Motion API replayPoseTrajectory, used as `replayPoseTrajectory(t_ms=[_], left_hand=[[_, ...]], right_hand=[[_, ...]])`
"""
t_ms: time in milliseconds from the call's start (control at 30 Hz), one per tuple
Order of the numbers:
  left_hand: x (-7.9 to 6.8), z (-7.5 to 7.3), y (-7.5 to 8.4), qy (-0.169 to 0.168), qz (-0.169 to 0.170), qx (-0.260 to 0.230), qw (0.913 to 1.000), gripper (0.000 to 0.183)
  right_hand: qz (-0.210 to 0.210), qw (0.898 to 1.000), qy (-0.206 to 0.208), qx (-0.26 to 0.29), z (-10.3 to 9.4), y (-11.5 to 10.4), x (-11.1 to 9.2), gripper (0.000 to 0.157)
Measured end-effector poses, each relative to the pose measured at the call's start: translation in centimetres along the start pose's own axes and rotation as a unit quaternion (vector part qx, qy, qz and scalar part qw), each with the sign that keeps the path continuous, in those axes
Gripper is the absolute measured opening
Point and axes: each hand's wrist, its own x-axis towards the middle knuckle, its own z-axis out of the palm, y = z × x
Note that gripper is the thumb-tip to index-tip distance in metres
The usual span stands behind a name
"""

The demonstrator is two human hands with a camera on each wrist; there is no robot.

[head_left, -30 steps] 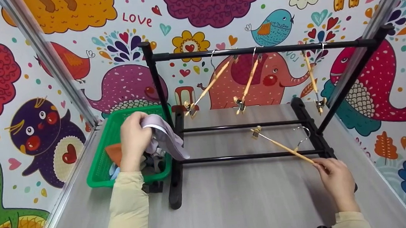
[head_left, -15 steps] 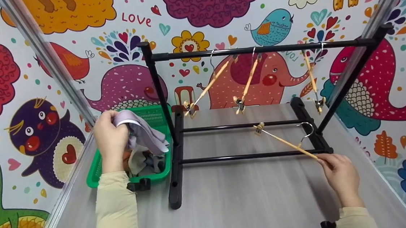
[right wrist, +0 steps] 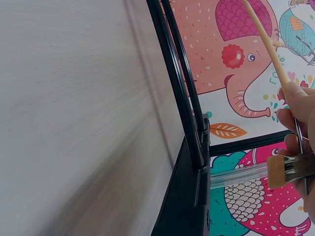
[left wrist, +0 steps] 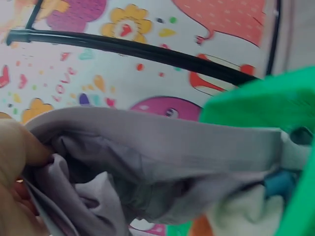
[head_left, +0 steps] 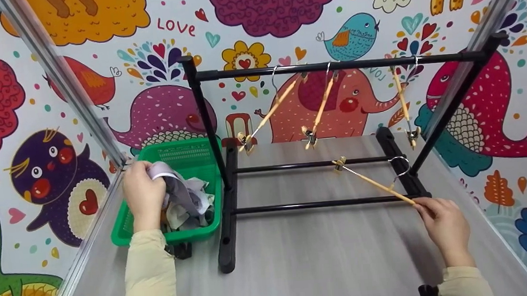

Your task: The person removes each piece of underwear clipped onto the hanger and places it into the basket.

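Observation:
My left hand [head_left: 144,192] pinches a pair of lilac-grey underpants [head_left: 180,192] by the wide waistband [left wrist: 162,140]. The garment droops over the green plastic basket [head_left: 190,236], its lower part overlapping the pale clothes [head_left: 182,218] inside. On the other side, my right hand [head_left: 444,228] grips one end of a wooden clip hanger [head_left: 379,186], which slants up to the left with its metal hook free. In the right wrist view, a wooden-tipped clip [right wrist: 276,171] shows beside the fingers [right wrist: 298,101].
A black clothes rack [head_left: 332,66] stands in the middle, bearing several clip hangers, among them a left one [head_left: 274,107], a middle one [head_left: 323,103] and a right one [head_left: 403,97]. Its left foot [head_left: 226,245] lies close beside the basket. Cartoon-printed walls enclose the grey table [head_left: 319,261].
My left hand has moved left, then down, carrying the underpants from the basket's right side to lower over it. My right hand has shifted slightly right and down with the hanger.

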Motion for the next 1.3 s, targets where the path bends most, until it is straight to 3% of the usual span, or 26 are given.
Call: replayPoseTrajectory(t_ms=[167, 267, 467, 667, 800, 1033, 1167, 1300], left_hand=[[-0.8, 1.8, -1.8, -0.03, 0.031, 0.039, 0.9983, 0.023], [-1.4, 2.9, -2.7, -0.084, 0.047, 0.074, 0.9926, 0.023], [-2.3, 3.8, -3.6, -0.229, 0.065, 0.104, 0.9656, 0.029], [-3.0, 4.1, -3.7, -0.321, 0.042, 0.112, 0.9393, 0.057], [-3.3, 4.3, -3.7, -0.359, 0.032, 0.123, 0.9247, 0.064], [-3.9, 4.8, -3.9, -0.412, 0.034, 0.126, 0.9018, 0.054], [-4.0, 4.9, -3.9, -0.423, 0.039, 0.128, 0.8963, 0.054], [-4.2, 5.0, -3.7, -0.419, 0.046, 0.133, 0.897, 0.053]], right_hand=[[-0.002, 1.0, 0.003, 0.001, 0.0, 0.1, 0.0, 0.013], [-0.005, 1.0, 0.01, 0.002, -0.1, 0.2, 0.1, 0.013], [0.003, 1.0, 0.003, -0.001, -0.2, 0.2, 0.4, 0.012], [0.01, 1.0, -0.017, -0.005, -0.7, 0.4, 1.0, 0.013], [0.011, 1.0, -0.019, -0.008, -1.1, 0.5, 1.5, 0.013], [0.009, 1.0, -0.012, -0.014, -1.7, 0.7, 2.1, 0.016], [0.007, 1.0, -0.006, -0.01, -2.3, 0.8, 2.6, 0.015], [0.004, 1.0, 0.005, -0.011, -2.9, 0.9, 3.0, 0.015]])
